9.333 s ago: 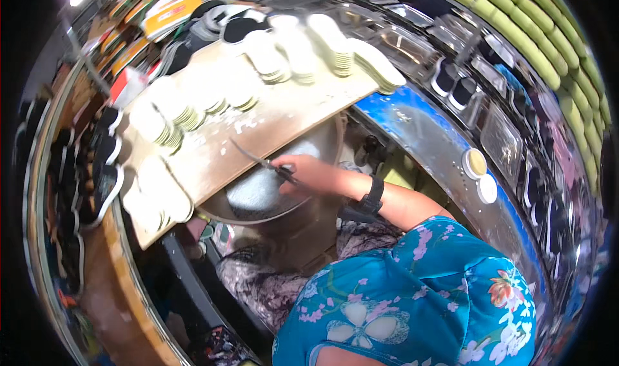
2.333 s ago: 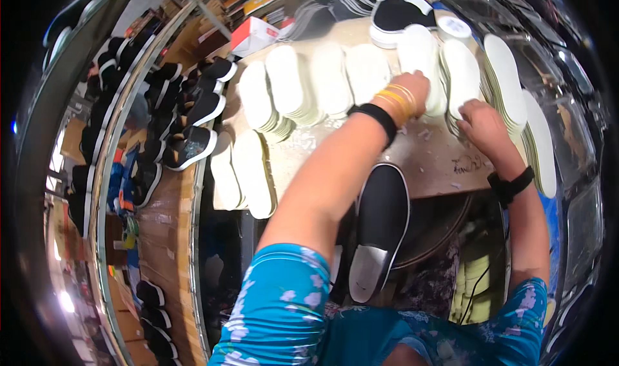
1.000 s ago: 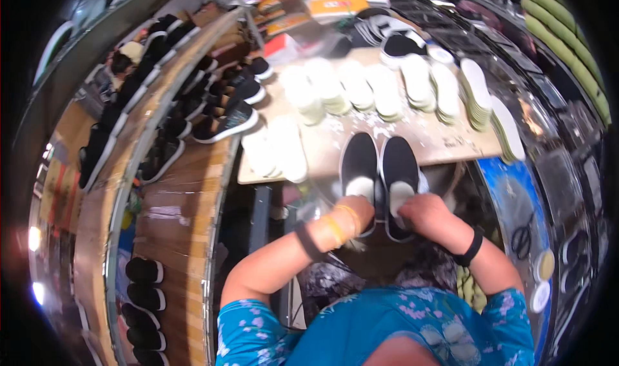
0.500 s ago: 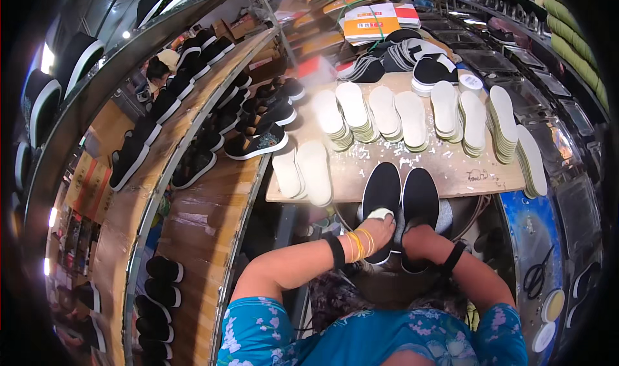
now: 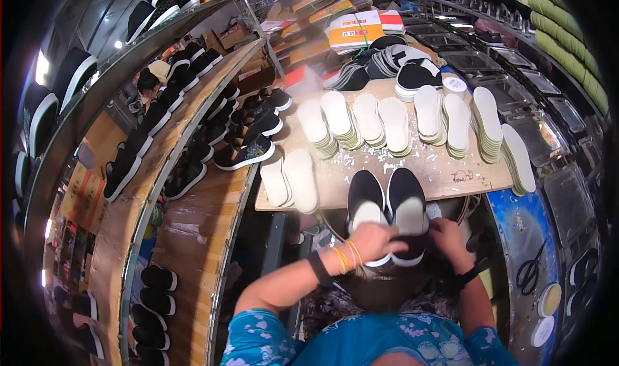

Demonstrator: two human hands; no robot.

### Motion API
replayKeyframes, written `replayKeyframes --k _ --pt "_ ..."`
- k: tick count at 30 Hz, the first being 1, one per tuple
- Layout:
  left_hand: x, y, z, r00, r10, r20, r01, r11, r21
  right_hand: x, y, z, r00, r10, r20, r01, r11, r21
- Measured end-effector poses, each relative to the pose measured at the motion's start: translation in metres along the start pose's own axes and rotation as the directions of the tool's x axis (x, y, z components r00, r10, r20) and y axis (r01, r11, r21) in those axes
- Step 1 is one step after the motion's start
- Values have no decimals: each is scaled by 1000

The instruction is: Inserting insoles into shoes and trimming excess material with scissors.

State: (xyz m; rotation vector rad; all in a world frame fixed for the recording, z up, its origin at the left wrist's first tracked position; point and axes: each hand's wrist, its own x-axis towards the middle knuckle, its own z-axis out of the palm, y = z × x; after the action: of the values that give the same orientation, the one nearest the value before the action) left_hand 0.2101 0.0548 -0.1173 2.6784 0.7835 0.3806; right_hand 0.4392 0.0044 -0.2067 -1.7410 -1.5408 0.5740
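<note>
Two black slip-on shoes with white soles, the left shoe (image 5: 365, 189) and the right shoe (image 5: 405, 184), stand side by side at the near edge of the board, toes away from me. A pale, blurred patch shows on each; whether it is cloth or insole I cannot tell. My left hand (image 5: 373, 242) lies over the rear of the left shoe, a digit stretched toward the right shoe. Motion smears its fingers. Close by the right side of the right shoe is my right hand (image 5: 447, 236), its fingers bent and their tips unclear.
Several stacks of cream insoles (image 5: 393, 118) line the wooden board (image 5: 361, 179), among white scraps. Black shoe uppers (image 5: 419, 76) are piled behind. Racks of black shoes (image 5: 248, 150) stand left. Scissors (image 5: 530, 272) and round tubs (image 5: 550, 299) lie on a blue surface at right.
My left hand no longer plainly shows the whitish wad it gripped. Pale patches now appear on both shoes. My right hand has come away from the right shoe's heel to its right side.
</note>
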Motion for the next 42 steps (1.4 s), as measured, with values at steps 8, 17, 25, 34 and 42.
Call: replayKeyframes --k 8,17,25,34,42 --pt "40 0 -253 927 -123 -353 34 968 -249 3 3 47 974 42 222 67 885 -461" --pt "43 -171 -430 829 -180 -530 554 393 733 8 -6 43 952 106 288 50 872 -486" --pt "-57 -365 -570 591 -332 -735 759 -80 646 9 -7 53 942 214 260 -49 851 -522" --pt "-87 -459 -584 228 -444 -866 872 -302 385 3 0 51 898 286 333 -9 770 -638" --pt "82 -348 -501 938 -284 -199 339 628 700 9 -1 35 902 161 401 103 821 -562"
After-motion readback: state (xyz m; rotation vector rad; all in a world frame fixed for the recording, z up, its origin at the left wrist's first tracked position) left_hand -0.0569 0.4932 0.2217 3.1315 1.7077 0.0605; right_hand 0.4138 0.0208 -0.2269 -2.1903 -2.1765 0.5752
